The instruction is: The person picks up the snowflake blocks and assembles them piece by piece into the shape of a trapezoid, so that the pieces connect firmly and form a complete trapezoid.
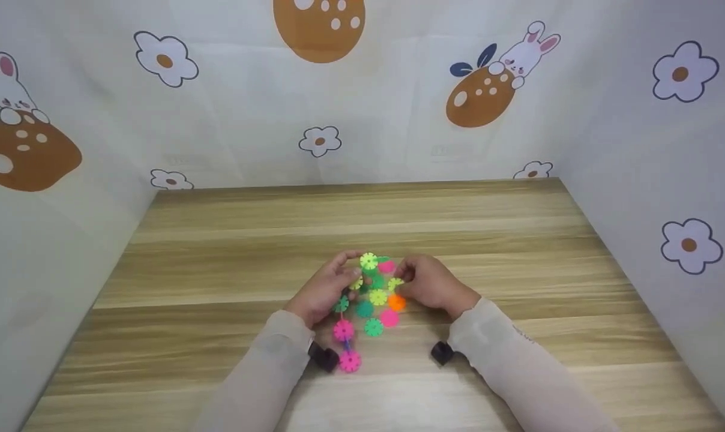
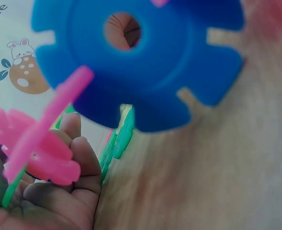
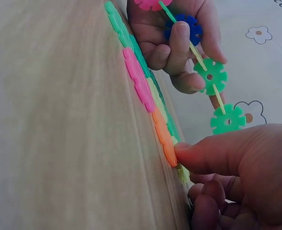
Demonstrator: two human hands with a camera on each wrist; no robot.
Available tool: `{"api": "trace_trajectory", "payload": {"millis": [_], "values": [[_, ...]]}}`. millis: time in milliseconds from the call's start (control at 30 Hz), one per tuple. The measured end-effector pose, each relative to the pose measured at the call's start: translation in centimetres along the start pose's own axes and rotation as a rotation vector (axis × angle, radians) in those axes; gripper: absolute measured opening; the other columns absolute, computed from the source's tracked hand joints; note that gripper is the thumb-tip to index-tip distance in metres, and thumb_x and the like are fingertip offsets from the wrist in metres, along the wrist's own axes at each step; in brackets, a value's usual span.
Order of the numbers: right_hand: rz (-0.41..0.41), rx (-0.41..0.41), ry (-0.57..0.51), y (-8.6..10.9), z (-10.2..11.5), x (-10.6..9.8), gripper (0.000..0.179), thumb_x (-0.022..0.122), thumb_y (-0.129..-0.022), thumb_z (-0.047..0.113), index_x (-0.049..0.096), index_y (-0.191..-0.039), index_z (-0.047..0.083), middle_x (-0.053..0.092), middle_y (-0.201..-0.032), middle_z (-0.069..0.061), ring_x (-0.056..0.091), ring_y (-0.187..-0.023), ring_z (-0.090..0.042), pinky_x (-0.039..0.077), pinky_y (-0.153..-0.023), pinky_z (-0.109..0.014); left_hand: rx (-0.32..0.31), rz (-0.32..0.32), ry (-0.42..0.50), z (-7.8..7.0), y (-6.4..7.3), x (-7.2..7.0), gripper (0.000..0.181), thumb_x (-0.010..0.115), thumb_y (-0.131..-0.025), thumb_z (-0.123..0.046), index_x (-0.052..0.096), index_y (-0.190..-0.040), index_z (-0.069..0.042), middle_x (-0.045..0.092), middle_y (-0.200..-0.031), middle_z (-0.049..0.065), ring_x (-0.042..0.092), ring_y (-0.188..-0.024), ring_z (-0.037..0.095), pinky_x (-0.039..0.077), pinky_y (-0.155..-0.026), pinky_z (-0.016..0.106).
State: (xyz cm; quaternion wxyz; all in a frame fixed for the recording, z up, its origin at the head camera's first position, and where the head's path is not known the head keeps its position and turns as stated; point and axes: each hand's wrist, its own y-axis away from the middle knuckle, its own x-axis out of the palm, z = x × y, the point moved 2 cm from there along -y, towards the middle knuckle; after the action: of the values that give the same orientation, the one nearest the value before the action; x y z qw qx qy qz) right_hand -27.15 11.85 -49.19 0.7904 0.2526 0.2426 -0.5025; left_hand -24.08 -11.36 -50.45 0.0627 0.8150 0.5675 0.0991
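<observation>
Curtains (image 1: pixel 392 120) hem the table (image 1: pixel 218 240), where left hand (image 1: pixel 321 293) grips disc chain (image 1: pixel 343 330) and right hand (image 1: pixel 434 285) pinches flat discs (image 1: pixel 378 297).

Free passage spans the table (image 1: pixel 230 231) outward of the left hand (image 1: pixel 321 292) and right hand (image 1: pixel 431 283). Discs (image 1: pixel 378 297) block the gap between them; a curtain (image 1: pixel 398 129) bounds the far edge.

Light falls soft and even over the table (image 1: pixel 398 396), paling to a sheen on the near side of the grip; I can't make out its source. Shadows beneath the left hand (image 1: pixel 320 291) and right hand (image 1: pixel 433 285) are faint. From the left wrist, a blue disc (image 2: pixel 155 86) looms before the grip, soft-edged, the table beside it smeared; from the right wrist, a green disc (image 3: pixel 219 75) beyond the grip looks crisper.
</observation>
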Motion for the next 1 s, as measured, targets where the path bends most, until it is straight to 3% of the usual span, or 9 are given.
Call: {"api": "trace_trajectory", "payload": {"millis": [167, 400, 500, 667, 1000], "values": [[-0.030, -0.028, -0.111, -0.2, -0.5, 0.1, 0.013, 0.076, -0.088, 0.006, 0.069, -0.098, 0.008, 0.063, -0.090, -0.004, 0.056, -0.082, -0.019, 0.048, -0.073, -0.029, -0.016, -0.001, 0.002, 0.2, 0.0, -0.1, 0.041, 0.051, -0.111, -0.019, 0.048, -0.151, -0.022, 0.067, -0.104, 0.003, 0.052, -0.072, 0.013, 0.048, -0.073, 0.027], [-0.100, -0.044, -0.579, -0.8, -1.6, 0.1, 0.024, 0.068, -0.093, 0.000, 0.062, -0.116, -0.002, 0.062, -0.087, -0.005, 0.062, -0.072, -0.017, 0.057, -0.066, -0.025, -0.023, -0.004, 0.004, 0.2, -0.2, -0.1, 0.040, 0.052, -0.111, -0.019, 0.050, -0.150, -0.022, 0.067, -0.104, 0.003, 0.052, -0.073, 0.013, 0.048, -0.073, 0.026], [-0.130, -0.030, -0.729, -1.0, -1.9, 0.2, 0.026, 0.066, -0.095, -0.003, 0.061, -0.121, -0.005, 0.063, -0.087, -0.006, 0.065, -0.072, -0.018, 0.060, -0.067, -0.027, -0.020, -0.007, 0.003, 0.2, -0.1, -0.1, 0.039, 0.052, -0.111, -0.019, 0.050, -0.150, -0.022, 0.068, -0.105, 0.003, 0.052, -0.073, 0.014, 0.049, -0.073, 0.027], [-0.136, -0.020, -0.810, -1.2, -2.1, 0.2, 0.025, 0.062, -0.097, -0.004, 0.062, -0.122, -0.006, 0.065, -0.089, -0.006, 0.067, -0.074, -0.017, 0.061, -0.070, -0.027, -0.014, -0.001, 0.008, 0.0, -0.1, -0.1, 0.039, 0.052, -0.111, -0.018, 0.050, -0.150, -0.021, 0.069, -0.105, 0.003, 0.053, -0.072, 0.013, 0.049, -0.072, 0.026], [-0.102, -0.031, -0.796, -1.0, -1.8, 0.4, 0.023, 0.060, -0.098, -0.005, 0.063, -0.121, -0.007, 0.066, -0.088, -0.005, 0.065, -0.074, -0.015, 0.060, -0.069, -0.027, -0.005, 0.035, -0.007, 0.0, -0.1, -0.1, 0.041, 0.054, -0.110, -0.017, 0.051, -0.151, -0.022, 0.072, -0.110, 0.005, 0.054, -0.072, 0.013, 0.050, -0.073, 0.026]]}}
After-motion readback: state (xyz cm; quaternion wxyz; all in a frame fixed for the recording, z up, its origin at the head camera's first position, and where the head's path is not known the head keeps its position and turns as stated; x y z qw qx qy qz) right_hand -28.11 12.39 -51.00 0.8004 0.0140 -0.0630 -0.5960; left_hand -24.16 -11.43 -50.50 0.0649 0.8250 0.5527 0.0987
